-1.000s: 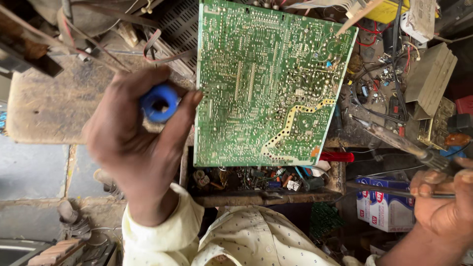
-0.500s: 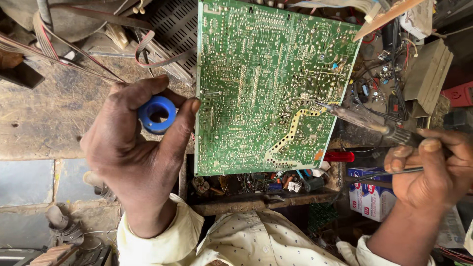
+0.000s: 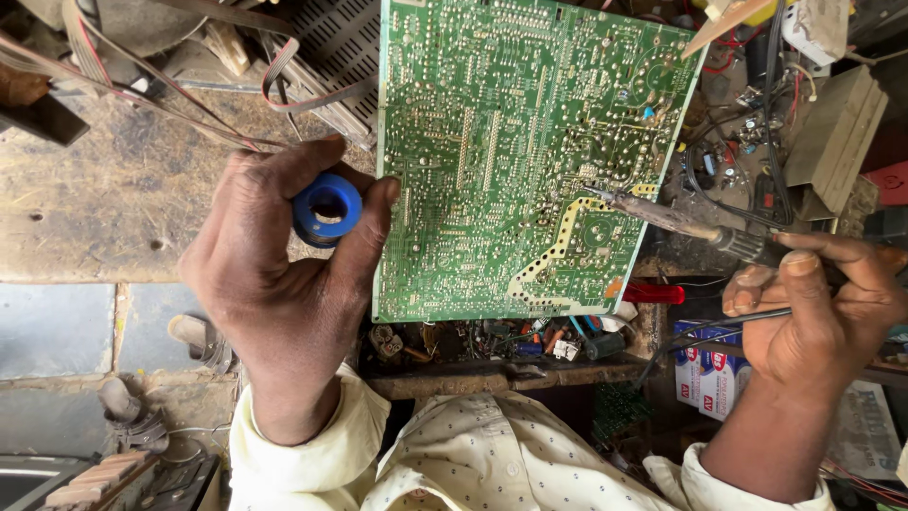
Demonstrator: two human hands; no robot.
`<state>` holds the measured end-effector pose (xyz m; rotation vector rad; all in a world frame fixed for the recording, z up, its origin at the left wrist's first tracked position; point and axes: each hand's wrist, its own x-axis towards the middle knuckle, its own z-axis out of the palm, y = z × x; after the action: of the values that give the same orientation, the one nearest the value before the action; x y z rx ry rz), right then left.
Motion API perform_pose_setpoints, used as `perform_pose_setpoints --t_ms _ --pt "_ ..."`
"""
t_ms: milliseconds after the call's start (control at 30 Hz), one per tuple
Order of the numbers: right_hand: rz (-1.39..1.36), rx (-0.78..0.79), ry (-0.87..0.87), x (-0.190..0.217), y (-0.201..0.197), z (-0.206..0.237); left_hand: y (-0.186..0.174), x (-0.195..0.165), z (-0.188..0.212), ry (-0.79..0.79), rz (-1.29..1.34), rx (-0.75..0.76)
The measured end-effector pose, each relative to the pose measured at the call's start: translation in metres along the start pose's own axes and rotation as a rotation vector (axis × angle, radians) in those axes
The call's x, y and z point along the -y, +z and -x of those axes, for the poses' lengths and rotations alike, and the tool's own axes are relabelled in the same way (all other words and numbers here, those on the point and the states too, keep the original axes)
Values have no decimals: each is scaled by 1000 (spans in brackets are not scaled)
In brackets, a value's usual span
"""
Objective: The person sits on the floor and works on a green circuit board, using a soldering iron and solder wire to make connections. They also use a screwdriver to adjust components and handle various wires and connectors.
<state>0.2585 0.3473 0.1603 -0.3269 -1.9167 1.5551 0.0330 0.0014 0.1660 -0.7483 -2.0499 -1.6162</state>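
We have the green circuit board (image 3: 515,156) lying solder-side up across the cluttered wooden bench (image 3: 113,203), its near edge over a tray of loose parts. Our left hand (image 3: 284,274) is closed around a small blue spool (image 3: 326,208), thumb and forefinger pinching it just beside the board's left edge, with the fingertip touching that edge. Our right hand (image 3: 818,317) is wrapped around the handle of the soldering iron (image 3: 676,220) in a pen-like grip, and its tip rests on or just above the board near the yellow-outlined zone at the lower right — we cannot tell whether it is truly in contact. A thin dark cable also runs under the fingers of that hand. To do this well, we judge that the tip should sit flat against both pad and lead, not hover at a slant, and that the right wrist wants a steady rest so the tip does not skid onto neighbouring joints, which are packed close here. The spool sits well apart from the tip, so wire would have to be brought across the board. The board looks unclamped — the left fingertip against its edge is what steadies it. A red-handled tool (image 3: 653,293) lies just beyond the board's lower right corner.
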Motion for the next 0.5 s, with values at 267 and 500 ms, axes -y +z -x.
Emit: perform_pose_setpoints --t_ms 267,500 --pt "-5 -47 -14 8 1 0 -9 0 7 -38 -24 -107" --pt "-43 -86 -20 5 3 -8 10 10 1 -6 2 -27"
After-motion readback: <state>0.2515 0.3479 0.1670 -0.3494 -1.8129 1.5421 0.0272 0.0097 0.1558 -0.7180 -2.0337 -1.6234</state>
